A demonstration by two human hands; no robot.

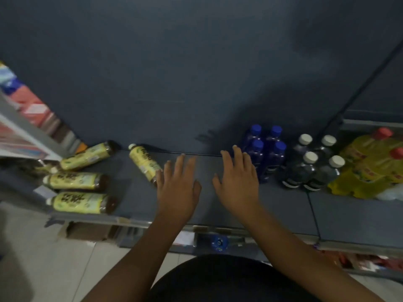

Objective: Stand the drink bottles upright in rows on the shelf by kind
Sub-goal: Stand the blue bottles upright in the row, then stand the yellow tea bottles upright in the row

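Both hands, the left hand (177,188) and the right hand (238,182), hover spread flat and empty over the dark grey shelf (283,205).
Four yellow-label bottles (76,202) lie toppled at left; blue-capped bottles (265,149) and white-capped bottles (314,166) stand in rows at right, beside yellow oil jugs (370,166). A dim grey back panel (196,73) rises behind, pale floor tiles (54,258) below.

Dim, soft-focus wide-angle view, blurred and bent toward the edges.
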